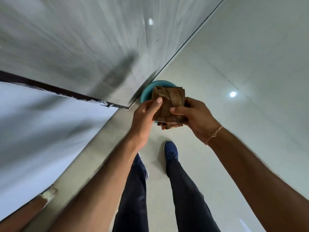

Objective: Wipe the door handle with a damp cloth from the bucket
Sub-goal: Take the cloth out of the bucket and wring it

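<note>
A person standing on a glossy tiled floor (234, 56) holds a folded brown cloth (168, 104) in 2 hands above a teal bucket (145, 94), which sits on the floor against the foot of a grey door (83, 39). The left hand (143, 114) pinches the cloth's left edge between thumb and curled fingers, while the right hand (195, 114), a thread bracelet (214, 134) at its wrist, grips the right side. Blue sneakers (170, 151) and dark trousers (184, 190) show below the forearms.
</note>
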Tool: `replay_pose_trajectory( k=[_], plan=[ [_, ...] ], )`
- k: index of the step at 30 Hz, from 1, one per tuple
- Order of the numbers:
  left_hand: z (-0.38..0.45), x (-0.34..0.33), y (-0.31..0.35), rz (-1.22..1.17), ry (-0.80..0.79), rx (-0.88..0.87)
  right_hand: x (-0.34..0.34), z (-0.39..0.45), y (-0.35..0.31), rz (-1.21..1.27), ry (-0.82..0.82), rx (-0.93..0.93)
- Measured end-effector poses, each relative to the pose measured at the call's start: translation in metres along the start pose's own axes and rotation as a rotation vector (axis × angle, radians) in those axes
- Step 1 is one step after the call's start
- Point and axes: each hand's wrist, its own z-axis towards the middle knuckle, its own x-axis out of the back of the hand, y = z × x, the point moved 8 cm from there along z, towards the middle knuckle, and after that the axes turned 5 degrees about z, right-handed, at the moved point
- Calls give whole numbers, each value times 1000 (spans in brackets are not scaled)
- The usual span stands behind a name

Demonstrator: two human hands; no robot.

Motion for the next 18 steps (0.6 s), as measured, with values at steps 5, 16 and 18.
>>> replay_pose_trajectory(
  k=[5, 16, 18],
  plan=[
    [-78, -26, 62, -117, -216, -10, -11, -96, -52, 193, -103, 19],
    [-198, -20, 135, 160, 67, -251, -24, -219, -111, -401, 339, 367],
    [-210, -21, 136, 204, 52, -268, -37, -227, -110, -346, 321, 345]
  ],
)
